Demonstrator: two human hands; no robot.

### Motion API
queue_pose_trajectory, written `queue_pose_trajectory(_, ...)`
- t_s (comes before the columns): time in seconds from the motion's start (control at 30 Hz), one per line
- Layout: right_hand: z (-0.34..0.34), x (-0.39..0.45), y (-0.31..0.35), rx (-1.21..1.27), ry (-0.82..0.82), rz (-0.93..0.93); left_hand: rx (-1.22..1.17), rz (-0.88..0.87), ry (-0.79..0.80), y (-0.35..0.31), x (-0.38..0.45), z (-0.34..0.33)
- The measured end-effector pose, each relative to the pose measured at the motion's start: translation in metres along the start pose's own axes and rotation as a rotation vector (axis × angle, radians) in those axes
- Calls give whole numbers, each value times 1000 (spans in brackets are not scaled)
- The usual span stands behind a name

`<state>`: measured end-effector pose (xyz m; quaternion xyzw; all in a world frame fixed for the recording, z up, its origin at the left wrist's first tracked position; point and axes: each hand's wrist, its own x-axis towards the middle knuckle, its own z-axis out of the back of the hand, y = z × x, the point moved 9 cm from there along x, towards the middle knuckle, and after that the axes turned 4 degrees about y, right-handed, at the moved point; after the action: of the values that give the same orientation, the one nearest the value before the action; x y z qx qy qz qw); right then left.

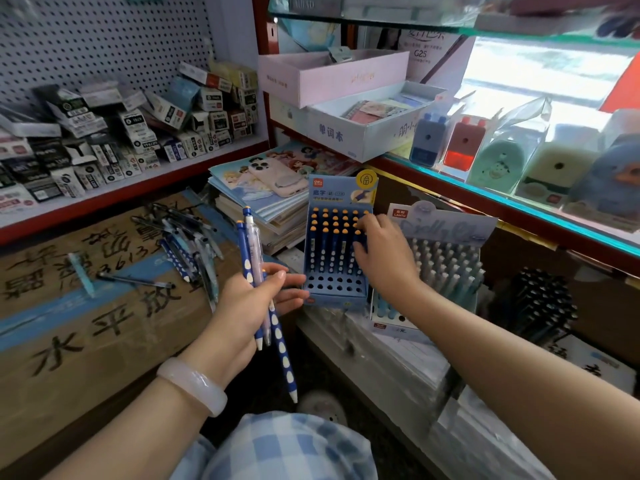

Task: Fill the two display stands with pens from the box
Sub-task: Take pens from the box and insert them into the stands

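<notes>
My left hand (251,306) grips a small bunch of pens (258,271), blue ones with white dots and a pale clear one, tips pointing down. My right hand (381,252) reaches into the blue display stand (337,292), its fingers curled on a blue pen (358,237) at the stand's right side. The stand's upper rows hold several blue pens with orange caps, while its front rows show open holes. To its right stands a pale blue display stand (446,226) filled with light pens. Loose pens (187,237) lie in a heap on the brown cardboard box (86,323) at the left.
A stack of picture books (277,174) with a pink phone (277,178) lies behind the blue stand. Small boxed refills crowd the left shelf (104,133). A black pen holder (540,303) stands far right under a glass shelf (485,188) with sharpeners. White boxes sit above.
</notes>
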<state>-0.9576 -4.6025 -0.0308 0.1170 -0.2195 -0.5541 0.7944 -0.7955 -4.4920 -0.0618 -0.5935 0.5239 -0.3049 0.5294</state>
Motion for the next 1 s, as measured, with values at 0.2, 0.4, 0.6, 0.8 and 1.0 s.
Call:
queue_pose_trajectory(0.2, -42, -50, 70, 468, 576, 120, -105, -67, -18, -8, -3, -3)
queue_pose_trajectory(0.4, -51, -70, 84, 671, 709, 92, -121, -117, -39, -19, -7, 4)
queue_pose_trajectory(0.6, -50, -74, 102, 626, 691, 188, -79, -107, -1, -15, -7, 0)
queue_pose_trajectory(0.8, -44, -62, 67, 373, 524, 134, -150, -57, -65, -3, 2, 22)
queue_pose_trajectory(1.0, -27, -13, 3, 383, 173, -111, -96, -18, -185, 6, 6, 38)
